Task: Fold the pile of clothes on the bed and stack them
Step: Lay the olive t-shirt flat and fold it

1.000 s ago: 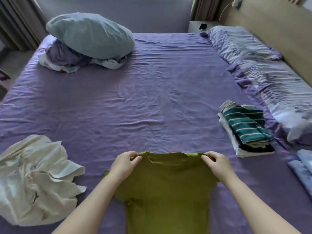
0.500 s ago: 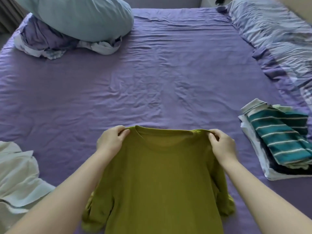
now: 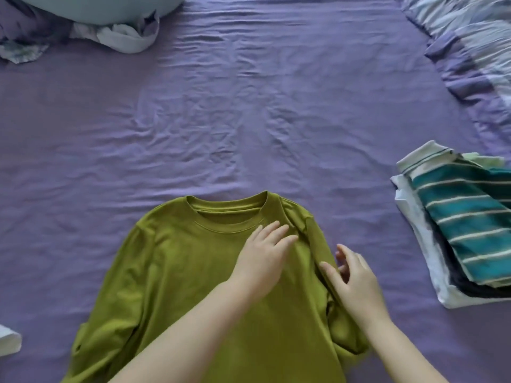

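I flatten the green shirt (image 3: 177, 266): left hand (image 3: 262, 255) pressing flat, right hand (image 3: 356, 277) released beside its sleeve; next, fold that sleeve inward.

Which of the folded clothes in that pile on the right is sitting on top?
The teal shirt with white stripes tops the stack; beneath it show a dark garment and a white one at the bottom.

Home bedroom: purple-sheeted bed (image 3: 249, 106), pillow (image 3: 91, 6).
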A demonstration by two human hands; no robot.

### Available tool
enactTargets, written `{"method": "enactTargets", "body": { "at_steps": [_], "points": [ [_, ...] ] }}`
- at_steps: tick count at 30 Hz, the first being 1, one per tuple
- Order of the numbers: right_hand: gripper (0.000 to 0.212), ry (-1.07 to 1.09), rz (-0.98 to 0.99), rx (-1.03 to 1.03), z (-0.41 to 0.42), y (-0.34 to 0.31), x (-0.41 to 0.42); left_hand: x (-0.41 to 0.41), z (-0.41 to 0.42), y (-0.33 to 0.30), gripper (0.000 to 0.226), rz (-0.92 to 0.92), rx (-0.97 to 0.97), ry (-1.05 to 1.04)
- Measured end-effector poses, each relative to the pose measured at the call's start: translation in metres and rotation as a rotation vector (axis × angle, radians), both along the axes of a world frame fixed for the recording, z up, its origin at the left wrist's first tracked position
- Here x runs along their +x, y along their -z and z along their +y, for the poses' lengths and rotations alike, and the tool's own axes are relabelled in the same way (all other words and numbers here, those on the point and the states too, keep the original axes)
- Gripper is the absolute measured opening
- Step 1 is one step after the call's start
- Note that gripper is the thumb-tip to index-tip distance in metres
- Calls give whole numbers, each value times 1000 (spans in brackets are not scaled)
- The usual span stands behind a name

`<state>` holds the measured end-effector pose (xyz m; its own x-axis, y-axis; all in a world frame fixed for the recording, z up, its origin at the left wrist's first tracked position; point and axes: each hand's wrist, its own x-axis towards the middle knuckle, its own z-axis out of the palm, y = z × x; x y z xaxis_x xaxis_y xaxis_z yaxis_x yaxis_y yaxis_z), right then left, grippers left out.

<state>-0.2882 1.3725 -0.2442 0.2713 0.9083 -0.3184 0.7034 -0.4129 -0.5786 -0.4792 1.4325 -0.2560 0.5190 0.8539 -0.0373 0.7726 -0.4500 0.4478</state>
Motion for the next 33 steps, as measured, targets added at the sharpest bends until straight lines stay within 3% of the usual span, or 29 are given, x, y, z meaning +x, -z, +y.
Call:
{"method": "enactTargets", "body": {
  "at_steps": [2,4,6,9,11,14,18,21,22,25,27,28,31,33],
  "points": [
    [53,-29,-54,-92,-28,0,4,19,2,11,47,94,-86,31],
    [31,-59,-92,-148,-44,0,8,33,11,16,48,177,-130,16],
    [13,34,12,-35,-44,0,18,40,24,17,54,235,-159,4],
    [15,263,75,130,-25,-8,41,41,46,15,63,349,-205,3],
    [9,243,-62,69,-10,-11,60,43,57,14,68,412,-247,-5],
    [26,13,-468,-7,-1,-13,86,51,63,11,77,501,-263,-35],
    [48,-122,-418,-91,-4,-12,107,73,48,11,77,567,-102,-95],
    [41,-221,-544,-201,-14,-5,117,90,28,13,66,396,5,-109],
    [32,-200,-484,-188,-15,-5,120,95,22,14,60,334,10,-89],
    [24,31,86,-88,-11,-16,128,103,11,20,58,302,-54,-11],
    [19,43,189,-2,-10,-25,132,102,16,25,63,349,-103,2],
    [17,-3,94,35,-11,-29,133,102,20,26,64,363,-125,-1],
    [27,-166,-489,270,-15,-38,139,98,31,27,70,390,-187,9],
    [44,-257,-656,389,-14,-40,141,97,32,27,78,421,-202,29]
  ]
}}
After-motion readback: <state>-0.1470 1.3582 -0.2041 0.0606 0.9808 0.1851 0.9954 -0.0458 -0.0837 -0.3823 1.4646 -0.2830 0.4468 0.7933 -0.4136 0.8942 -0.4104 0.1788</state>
